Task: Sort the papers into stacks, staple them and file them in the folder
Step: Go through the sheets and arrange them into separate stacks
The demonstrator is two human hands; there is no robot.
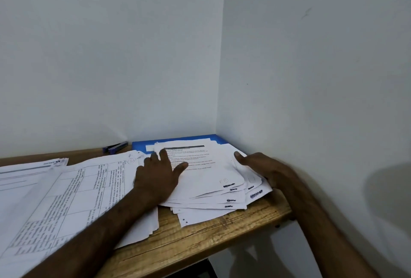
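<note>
A fanned pile of white printed papers (211, 180) lies at the right end of the wooden table (200, 240), partly over a blue folder (142, 145) in the corner. My left hand (159, 173) rests flat on the pile's left side, fingers spread. At the pile's right edge my right hand (262, 166) touches the sheets, thumb on top; its fingers are hidden beneath the sheets. A blue stapler (115, 147) lies against the back wall, left of the folder.
Large sheets with printed tables (66, 200) cover the left half of the table, with another printed stack (33, 166) at the far left. White walls meet in a corner just behind the folder. The table's right end stops near the right wall.
</note>
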